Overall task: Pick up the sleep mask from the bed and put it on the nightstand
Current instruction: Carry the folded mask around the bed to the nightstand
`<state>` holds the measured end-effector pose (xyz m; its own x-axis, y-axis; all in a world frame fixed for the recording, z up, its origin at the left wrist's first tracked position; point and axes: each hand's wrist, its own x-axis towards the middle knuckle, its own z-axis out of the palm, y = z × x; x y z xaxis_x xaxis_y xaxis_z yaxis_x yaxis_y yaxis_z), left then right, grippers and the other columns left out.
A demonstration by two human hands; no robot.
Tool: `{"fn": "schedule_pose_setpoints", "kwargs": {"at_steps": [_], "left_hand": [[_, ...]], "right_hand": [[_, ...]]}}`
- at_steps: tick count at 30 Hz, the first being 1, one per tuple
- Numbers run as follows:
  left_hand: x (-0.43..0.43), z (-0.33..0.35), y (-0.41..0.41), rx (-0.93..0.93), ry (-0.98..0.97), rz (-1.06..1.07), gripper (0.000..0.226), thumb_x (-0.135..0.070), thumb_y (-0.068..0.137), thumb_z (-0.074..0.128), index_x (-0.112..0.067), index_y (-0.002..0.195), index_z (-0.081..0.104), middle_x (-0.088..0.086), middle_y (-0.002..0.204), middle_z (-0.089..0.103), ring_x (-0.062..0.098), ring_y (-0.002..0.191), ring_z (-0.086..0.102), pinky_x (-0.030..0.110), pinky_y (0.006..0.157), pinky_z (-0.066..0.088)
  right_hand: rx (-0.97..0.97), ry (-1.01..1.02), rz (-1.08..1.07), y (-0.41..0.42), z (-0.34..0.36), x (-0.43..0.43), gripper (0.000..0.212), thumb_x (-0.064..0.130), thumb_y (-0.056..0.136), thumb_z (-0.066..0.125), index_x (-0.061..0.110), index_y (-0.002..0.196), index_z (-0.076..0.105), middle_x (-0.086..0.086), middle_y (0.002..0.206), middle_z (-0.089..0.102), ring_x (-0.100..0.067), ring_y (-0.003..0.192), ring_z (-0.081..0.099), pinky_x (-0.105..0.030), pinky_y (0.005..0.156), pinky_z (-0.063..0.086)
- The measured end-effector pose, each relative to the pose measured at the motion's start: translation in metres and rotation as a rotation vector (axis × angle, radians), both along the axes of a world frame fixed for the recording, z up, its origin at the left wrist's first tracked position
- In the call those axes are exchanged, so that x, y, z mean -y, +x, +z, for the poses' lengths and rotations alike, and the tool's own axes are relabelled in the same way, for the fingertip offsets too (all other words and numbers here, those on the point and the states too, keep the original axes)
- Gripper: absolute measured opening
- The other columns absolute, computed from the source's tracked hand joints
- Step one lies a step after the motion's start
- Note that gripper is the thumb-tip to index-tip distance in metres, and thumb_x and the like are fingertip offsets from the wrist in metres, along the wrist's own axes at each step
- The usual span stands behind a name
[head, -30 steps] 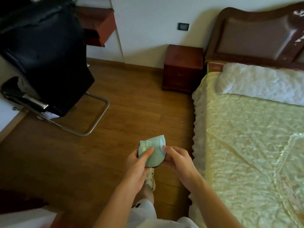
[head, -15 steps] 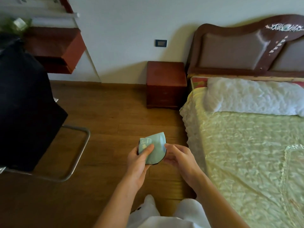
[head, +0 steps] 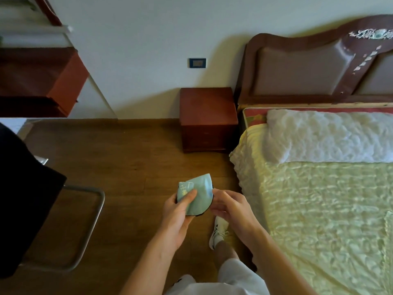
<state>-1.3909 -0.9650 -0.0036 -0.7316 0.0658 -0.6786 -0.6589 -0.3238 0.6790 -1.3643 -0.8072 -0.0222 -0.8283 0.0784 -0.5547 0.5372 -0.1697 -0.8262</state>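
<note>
Two hands are gripping the folded pale-teal fabric sleep mask (head: 200, 192): our left hand (head: 176, 218) is clamping its face, our right hand (head: 231, 209) pinching its black-trimmed rim, well short of the boxy red-brown wooden nightstand (head: 208, 107).

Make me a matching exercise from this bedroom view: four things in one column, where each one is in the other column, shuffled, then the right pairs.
Things
1. sleep mask
2. nightstand
3. pillow
4. chair

Places
A. at the head of the bed
B. far left, on the wooden floor
C. gripped in the left hand, above the floor
D. against the wall, beside the headboard

Pairs: 1-C, 2-D, 3-A, 4-B
</note>
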Motion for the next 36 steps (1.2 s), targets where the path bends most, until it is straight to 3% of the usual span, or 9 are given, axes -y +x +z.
{"fn": "schedule_pose_setpoints", "kwargs": {"at_steps": [3, 8, 10, 16, 24, 29, 33, 36], "left_hand": [[-0.026, 0.000, -0.052, 0.003, -0.002, 0.021, 0.034, -0.014, 0.084, 0.071, -0.013, 0.117, 0.063, 0.013, 0.113, 0.070, 0.028, 0.106, 0.066, 0.037, 0.079, 0.056], [-0.081, 0.015, -0.144, -0.002, -0.013, 0.035, 0.036, -0.014, 0.084, 0.070, -0.013, 0.119, 0.061, 0.013, 0.115, 0.068, 0.028, 0.108, 0.064, 0.037, 0.081, 0.056], [-0.103, 0.019, -0.179, -0.013, -0.012, 0.045, 0.041, -0.015, 0.084, 0.070, -0.014, 0.123, 0.059, 0.013, 0.118, 0.067, 0.028, 0.109, 0.064, 0.037, 0.080, 0.056], [-0.150, 0.027, -0.255, -0.032, -0.018, 0.047, 0.025, -0.014, 0.084, 0.071, -0.016, 0.109, 0.065, 0.015, 0.114, 0.070, 0.029, 0.106, 0.067, 0.038, 0.081, 0.057], [-0.166, 0.014, -0.344, 0.000, -0.066, 0.064, 0.024, -0.016, 0.083, 0.072, -0.015, 0.106, 0.066, 0.015, 0.112, 0.071, 0.030, 0.106, 0.066, 0.040, 0.085, 0.057], [-0.168, -0.003, -0.419, 0.018, -0.057, 0.069, 0.035, -0.016, 0.081, 0.074, -0.010, 0.115, 0.066, 0.016, 0.113, 0.071, 0.030, 0.106, 0.067, 0.038, 0.080, 0.057], [-0.169, -0.007, -0.499, 0.021, -0.026, 0.036, 0.022, -0.012, 0.083, 0.072, -0.013, 0.104, 0.068, 0.014, 0.109, 0.072, 0.028, 0.103, 0.068, 0.037, 0.078, 0.057], [-0.164, -0.002, -0.559, -0.003, -0.025, -0.015, 0.034, -0.015, 0.082, 0.074, -0.012, 0.115, 0.067, 0.012, 0.112, 0.073, 0.027, 0.103, 0.069, 0.036, 0.079, 0.057]], "right_hand": [[-0.029, -0.008, 0.005, -0.054, 0.003, -0.028, 0.030, 0.034, 0.094, 0.066, 0.010, 0.108, 0.077, -0.010, 0.100, 0.081, -0.023, 0.097, 0.077, -0.029, 0.079, 0.058], [-0.076, 0.001, -0.023, -0.151, 0.016, -0.086, 0.032, 0.038, 0.092, 0.066, 0.011, 0.104, 0.078, -0.011, 0.101, 0.081, -0.027, 0.099, 0.076, -0.043, 0.092, 0.060], [-0.102, 0.011, -0.018, -0.187, 0.020, -0.107, 0.033, 0.040, 0.093, 0.065, 0.013, 0.106, 0.077, -0.009, 0.102, 0.081, -0.024, 0.099, 0.076, -0.042, 0.092, 0.060], [-0.063, -0.009, -0.023, -0.269, 0.020, -0.147, 0.032, 0.040, 0.093, 0.065, 0.014, 0.107, 0.078, -0.007, 0.099, 0.082, -0.022, 0.099, 0.076, -0.039, 0.090, 0.060], [0.006, -0.013, -0.039, -0.361, 0.005, -0.166, 0.028, 0.038, 0.092, 0.067, 0.014, 0.102, 0.079, -0.008, 0.096, 0.082, -0.023, 0.094, 0.077, -0.037, 0.087, 0.062], [0.041, -0.038, -0.099, -0.428, -0.004, -0.172, 0.026, 0.032, 0.093, 0.068, 0.009, 0.103, 0.077, -0.015, 0.099, 0.079, -0.028, 0.094, 0.076, -0.038, 0.086, 0.062], [0.088, -0.054, -0.194, -0.504, -0.008, -0.177, 0.029, 0.030, 0.092, 0.069, 0.004, 0.103, 0.076, -0.018, 0.099, 0.078, -0.029, 0.088, 0.075, -0.038, 0.082, 0.062], [0.108, -0.063, -0.249, -0.563, -0.003, -0.180, 0.031, 0.030, 0.093, 0.069, 0.002, 0.105, 0.075, -0.018, 0.099, 0.077, -0.027, 0.085, 0.074, -0.036, 0.078, 0.059]]}}
